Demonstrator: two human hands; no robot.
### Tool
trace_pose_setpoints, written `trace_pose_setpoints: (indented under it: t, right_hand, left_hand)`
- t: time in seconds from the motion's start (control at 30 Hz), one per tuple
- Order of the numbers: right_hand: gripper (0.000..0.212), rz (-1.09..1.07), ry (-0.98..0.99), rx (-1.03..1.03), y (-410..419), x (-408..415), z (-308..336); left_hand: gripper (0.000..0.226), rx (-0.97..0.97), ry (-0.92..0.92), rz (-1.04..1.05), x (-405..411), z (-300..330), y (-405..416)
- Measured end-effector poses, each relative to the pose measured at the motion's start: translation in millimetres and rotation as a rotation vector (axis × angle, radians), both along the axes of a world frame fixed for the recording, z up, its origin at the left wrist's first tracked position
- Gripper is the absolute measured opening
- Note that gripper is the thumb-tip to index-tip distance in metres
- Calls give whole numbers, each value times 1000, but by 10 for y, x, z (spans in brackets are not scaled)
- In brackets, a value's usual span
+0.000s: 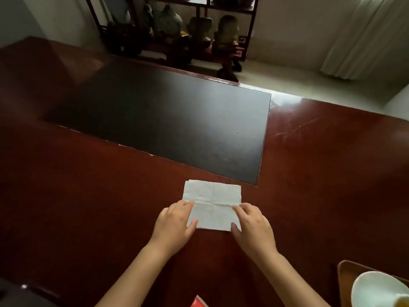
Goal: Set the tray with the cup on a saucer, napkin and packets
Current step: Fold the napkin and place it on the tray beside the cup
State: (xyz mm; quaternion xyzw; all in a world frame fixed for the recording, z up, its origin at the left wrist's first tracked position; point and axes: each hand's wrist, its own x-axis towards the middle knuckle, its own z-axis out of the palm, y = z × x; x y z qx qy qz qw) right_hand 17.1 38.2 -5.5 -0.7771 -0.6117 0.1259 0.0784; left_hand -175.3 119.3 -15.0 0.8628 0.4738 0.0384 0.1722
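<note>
A white paper napkin lies flat on the dark red wooden table, with crease lines across it. My left hand pinches the napkin's left edge between thumb and fingers. At the right edge, my right hand grips it the same way. A brown wooden tray shows at the bottom right corner. On it sits a white saucer, with a bit of a yellowish cup at the frame's edge. A red packet peeks in at the bottom edge.
A large black mat covers the table's middle, just beyond the napkin. A dark object sits at the bottom left corner. Past the table's far edge stand a dark shelf with ornaments and a pale curtain.
</note>
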Motion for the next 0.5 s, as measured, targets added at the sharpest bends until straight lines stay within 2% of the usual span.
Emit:
trace_pose_setpoints:
  t: [0.23, 0.37, 0.5]
  right_hand:
    - [55, 6, -98, -31, 295, 3, -394]
    - [50, 34, -173, -80, 349, -8, -655]
    - [55, 24, -171, -96, 298, -3, -847]
  left_hand:
    - [56, -57, 41, 173, 13, -343, 121]
    - [59, -45, 62, 259, 80, -435, 71]
    - [56, -46, 98, 335, 176, -453, 16]
